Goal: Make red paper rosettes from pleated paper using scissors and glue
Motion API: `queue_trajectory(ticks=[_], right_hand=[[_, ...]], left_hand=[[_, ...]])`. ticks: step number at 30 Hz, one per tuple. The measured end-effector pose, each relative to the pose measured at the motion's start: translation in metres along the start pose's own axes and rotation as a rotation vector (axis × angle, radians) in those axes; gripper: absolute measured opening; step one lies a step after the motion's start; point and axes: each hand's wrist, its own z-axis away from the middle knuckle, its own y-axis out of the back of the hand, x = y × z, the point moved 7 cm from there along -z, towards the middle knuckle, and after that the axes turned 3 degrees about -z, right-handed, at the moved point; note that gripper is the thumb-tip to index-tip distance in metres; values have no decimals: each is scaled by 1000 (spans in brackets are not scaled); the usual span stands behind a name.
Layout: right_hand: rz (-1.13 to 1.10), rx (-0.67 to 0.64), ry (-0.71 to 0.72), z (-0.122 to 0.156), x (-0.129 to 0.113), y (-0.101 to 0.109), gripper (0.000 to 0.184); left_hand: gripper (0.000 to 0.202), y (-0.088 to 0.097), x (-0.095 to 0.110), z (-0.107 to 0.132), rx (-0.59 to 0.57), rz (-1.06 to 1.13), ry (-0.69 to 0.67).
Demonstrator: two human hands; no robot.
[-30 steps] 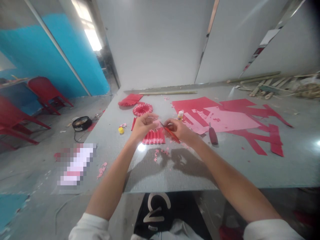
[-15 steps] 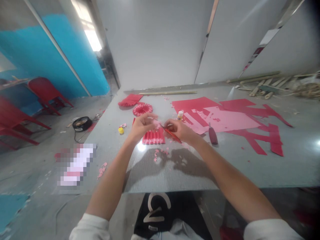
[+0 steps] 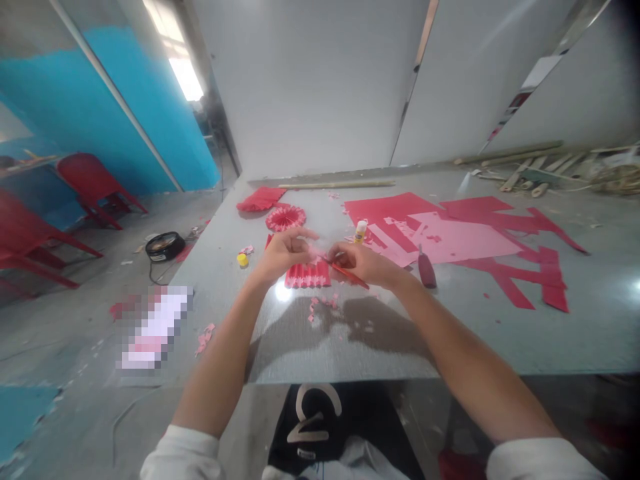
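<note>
My left hand (image 3: 284, 255) pinches a small pale pink piece of paper (image 3: 316, 253) between thumb and fingers. Close beside it, my right hand (image 3: 364, 263) grips a slim red tool (image 3: 352, 275), its tip at the pink paper; I cannot make out its exact kind. Below both hands lies a pleated red paper strip (image 3: 308, 276) with a pink trimmed edge, partly hidden by my left hand. Beyond my left hand sits a round pleated red rosette (image 3: 285, 218), with another folded red paper piece (image 3: 261, 199) behind it.
Red sheets (image 3: 385, 207) and a pink sheet (image 3: 463, 240) spread to the right, with a glue stick (image 3: 361, 232) and a dark red pointed object (image 3: 427, 270). A yellow cap (image 3: 243, 261) stands left. Pink scraps (image 3: 205, 339) litter the table (image 3: 500, 347). Bamboo pieces (image 3: 520, 175) lie far right.
The red tool has turned slightly, its near end now pointing further right. Both hands stay nearly in place over the pleated strip.
</note>
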Motion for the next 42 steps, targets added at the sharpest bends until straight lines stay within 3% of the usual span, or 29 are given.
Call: queue_trajectory(ticks=[7,14,22,29,35,42], right_hand=[[7,0,-22,1,0,-1,31],[-31,78,16,-2,2,3,34],[-130,110,43,-5,4,2,32],[-265,111,47,-5,-1,-2,31],[-325,75,27,-7,5,-3,36],[-352,58,42,-10,10,-4,34]], left_hand=[[38,-2,-1,1,-27,0,11],[30,0,-3,0,37,0,25],[29,-11,-7,0,-38,6,70],[30,-10,-7,-2,-58,-14,36],[27,-10,-15,-2,-57,94,99],[30,-19,-9,0,-156,-10,60]])
